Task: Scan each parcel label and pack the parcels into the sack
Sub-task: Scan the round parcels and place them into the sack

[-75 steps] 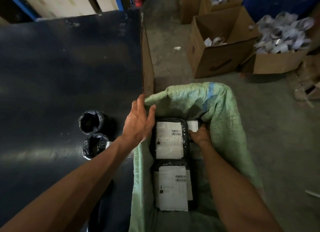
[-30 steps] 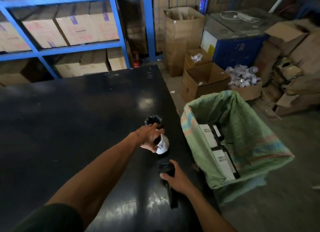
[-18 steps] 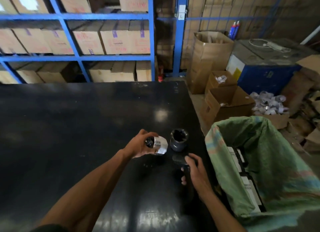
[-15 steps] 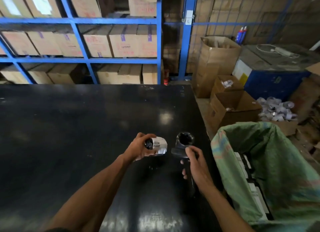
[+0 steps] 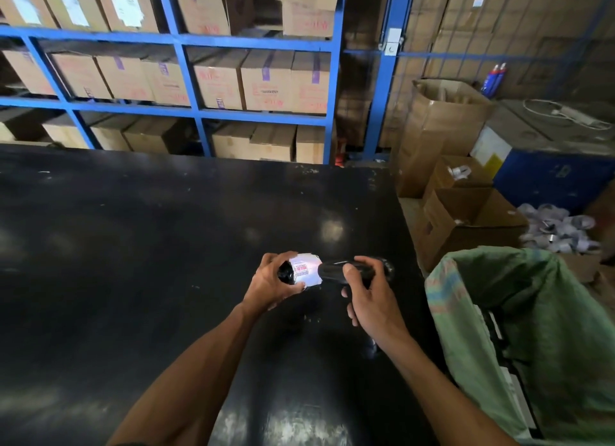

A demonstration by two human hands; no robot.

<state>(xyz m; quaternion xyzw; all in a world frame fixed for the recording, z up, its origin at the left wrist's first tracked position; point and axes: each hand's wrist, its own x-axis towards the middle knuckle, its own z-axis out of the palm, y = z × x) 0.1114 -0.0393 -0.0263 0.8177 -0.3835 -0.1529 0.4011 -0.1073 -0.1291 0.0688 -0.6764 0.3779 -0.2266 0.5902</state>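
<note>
Two bare arms reach out, hands close together.

The left hand [image 5: 271, 284] has its fingers and thumb curled round a small parcel [image 5: 301, 272]. The right hand [image 5: 369, 299], just to its right, grips a black scanner [image 5: 336, 271], thumb on top. Both forearms come up from the near edge.

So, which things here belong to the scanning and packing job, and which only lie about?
Job:
left hand
parcel
right hand
scanner
green sack

Lying about:
shelf cartons
open floor boxes
spray cans
</note>
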